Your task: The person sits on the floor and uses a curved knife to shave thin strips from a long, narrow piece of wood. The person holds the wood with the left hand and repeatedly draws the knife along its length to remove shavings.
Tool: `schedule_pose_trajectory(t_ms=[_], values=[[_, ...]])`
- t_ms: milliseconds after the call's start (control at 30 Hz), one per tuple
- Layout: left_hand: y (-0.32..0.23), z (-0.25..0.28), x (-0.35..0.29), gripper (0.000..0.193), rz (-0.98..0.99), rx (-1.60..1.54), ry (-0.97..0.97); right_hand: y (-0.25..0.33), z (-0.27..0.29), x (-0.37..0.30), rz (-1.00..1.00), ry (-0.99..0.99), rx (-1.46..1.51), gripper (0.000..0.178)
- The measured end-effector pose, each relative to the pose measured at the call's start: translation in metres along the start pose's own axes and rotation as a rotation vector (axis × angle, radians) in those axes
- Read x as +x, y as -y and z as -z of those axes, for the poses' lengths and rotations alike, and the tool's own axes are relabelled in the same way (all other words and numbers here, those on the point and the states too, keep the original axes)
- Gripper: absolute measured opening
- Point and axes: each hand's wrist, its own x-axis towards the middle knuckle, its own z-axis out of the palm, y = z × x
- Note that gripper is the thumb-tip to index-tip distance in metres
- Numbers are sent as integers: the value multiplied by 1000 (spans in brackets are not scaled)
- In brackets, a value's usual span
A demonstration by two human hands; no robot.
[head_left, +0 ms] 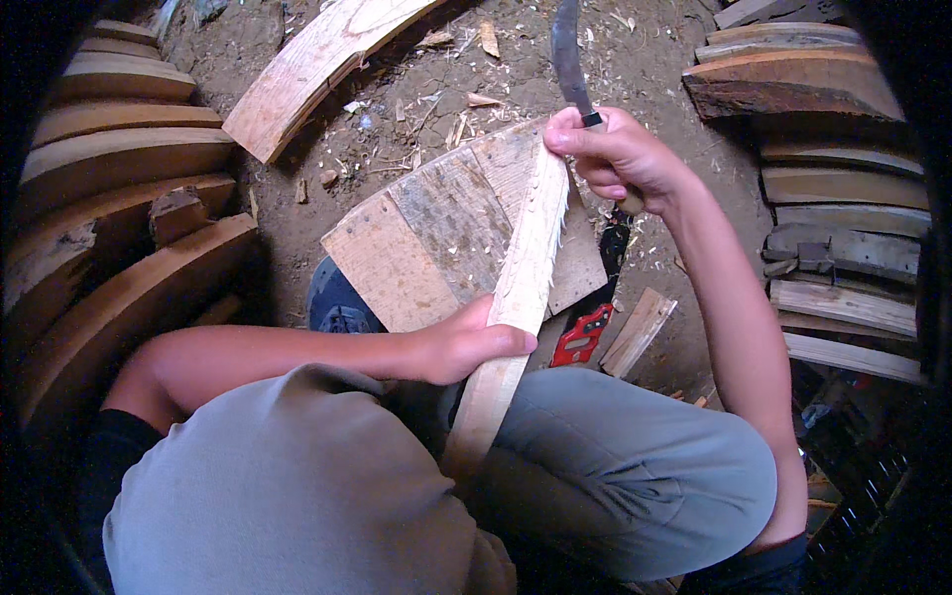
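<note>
A long pale wooden strip [524, 260] stands tilted between my thighs, its upper edge roughened with splintered shavings. My left hand [464, 344] is wrapped round its lower middle, thumb across the face. At the strip's far end, my right hand [617, 159] grips a knife [567, 59] by its light wooden handle. The knife's dark, slightly curved blade points away from me. My right thumb and forefinger lie at the tip of the strip. Beneath the strip, a low platform of worn boards [421, 228] rests on the ground, dotted with shavings.
A saw with a red handle [583, 337] lies right of the platform, beside a wood offcut [640, 332]. Curved wooden pieces are stacked at left [139, 164] and right [843, 188]. A large curved plank [307, 84] lies on the dirt floor. My shoe [339, 297] is by the platform.
</note>
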Motion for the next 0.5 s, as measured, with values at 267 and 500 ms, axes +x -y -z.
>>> schedule_pose_trajectory(t_ms=[267, 500], values=[[2, 2, 2, 24, -13, 114, -38, -4, 0, 4, -67, -49, 221, 24], [1, 1, 8, 23, 44, 299, -72, -14, 5, 2, -50, -39, 168, 20]])
